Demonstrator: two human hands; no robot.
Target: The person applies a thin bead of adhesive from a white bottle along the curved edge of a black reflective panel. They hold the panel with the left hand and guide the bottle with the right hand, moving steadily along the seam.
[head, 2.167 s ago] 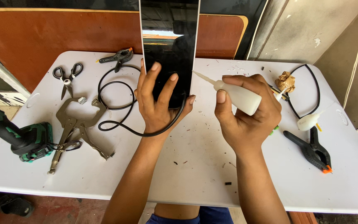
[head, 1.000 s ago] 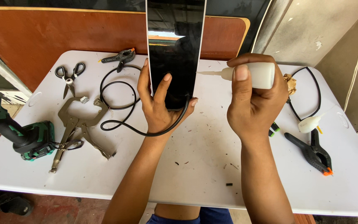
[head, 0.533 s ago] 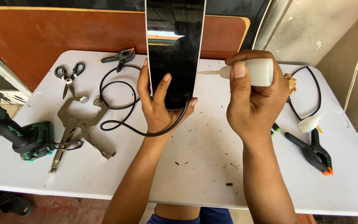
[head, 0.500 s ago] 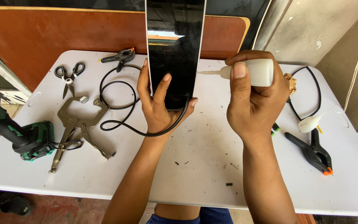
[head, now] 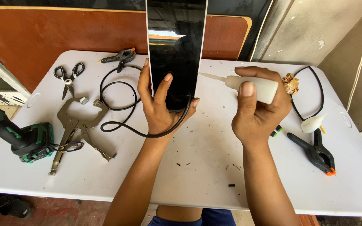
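Above white table [head: 105,175], nozzle [head: 210,77] beside panel [head: 176,50]

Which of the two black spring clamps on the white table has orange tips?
The black spring clamp at the table's right edge, beside the right hand, shows orange tips. The other spring clamp, at the far edge near the scissors, shows none.

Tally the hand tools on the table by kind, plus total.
Spring clamps: 2, one at the far edge, one at the right
Locking C-clamp pliers: 1
Scissors: 1
Cordless drill: 1
Total: 5
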